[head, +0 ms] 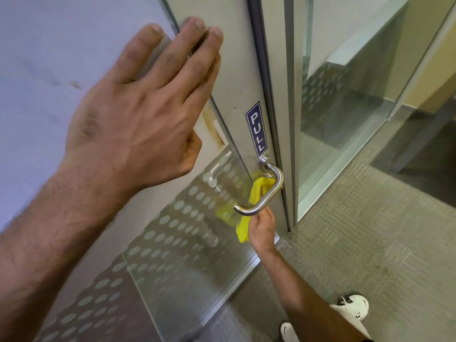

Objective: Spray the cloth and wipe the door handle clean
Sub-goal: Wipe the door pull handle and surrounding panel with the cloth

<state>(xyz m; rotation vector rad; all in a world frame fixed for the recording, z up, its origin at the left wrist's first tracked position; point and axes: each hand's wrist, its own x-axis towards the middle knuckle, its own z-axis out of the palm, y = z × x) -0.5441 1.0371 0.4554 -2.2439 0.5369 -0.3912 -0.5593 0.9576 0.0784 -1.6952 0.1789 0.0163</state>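
Two bare hands are at a glass door. The left hand (133,114) lies flat and open against the door (237,77), its fingers spread and straight, the fingertips resting on the pale metal frame strip near the top of the view; it holds nothing. The right hand (262,229) is lower and farther off, its grip closed on a yellow cloth (256,193), which is soft, crumpled and bunched into folds.

The cloth is threaded behind the door handle (267,192), between the bar and the door's frame strip, with its upper part bunched at the bar's top bend and its tail hanging below the hand. The handle is a brushed steel tube bent into a D shape, round in section with a dull shine, fixed to the frame by a round mount at the top. Just above it a narrow dark blue sticker (257,129) reads PULL in white letters set vertically.

The glass panel to the left carries rows of frosted pale dots, and through it a blurred yellow patch shows, likely the cloth's reflection or its far side; which one is hard to tell. A second handle shape shows faintly in the glass. The floor (357,230) is a grey-green carpet with a woven, ribbed texture. Two white shoes (352,307) show at the bottom edge, one cut off by the frame. The right hand's fingertips are hidden by the cloth.
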